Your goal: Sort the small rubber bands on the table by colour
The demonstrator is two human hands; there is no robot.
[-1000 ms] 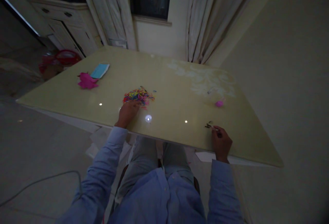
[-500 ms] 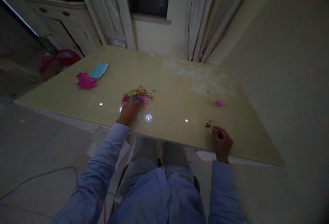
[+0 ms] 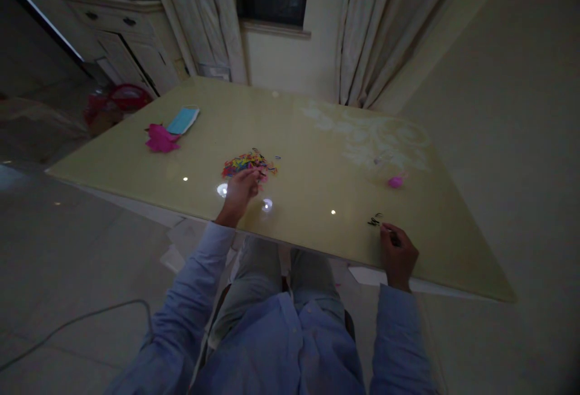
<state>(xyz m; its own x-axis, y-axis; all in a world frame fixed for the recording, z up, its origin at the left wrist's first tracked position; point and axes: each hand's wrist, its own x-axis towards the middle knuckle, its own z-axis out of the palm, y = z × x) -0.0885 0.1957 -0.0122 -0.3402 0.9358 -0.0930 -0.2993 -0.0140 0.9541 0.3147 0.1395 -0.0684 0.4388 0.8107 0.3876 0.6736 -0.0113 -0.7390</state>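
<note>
A loose heap of small multicoloured rubber bands lies left of the table's middle. My left hand is over its near edge, thumb and fingertips pinched on what looks like a small dark rubber band. Several black rubber bands form a little group near the front edge on the right. Just right of that group, my right hand rests by the tabletop with its fingers curled in a pinch. Whatever sits between those fingers is too small to make out.
On the glossy table, a crumpled pink piece lies against a blue face mask at far left. A small pink object is beyond the black bands. A cabinet and curtains stand behind.
My left hand has risen slightly out of the heap, its fingertips now showing with a dark band. My right hand stays beside the black bands. The whole view has shifted a little.
</note>
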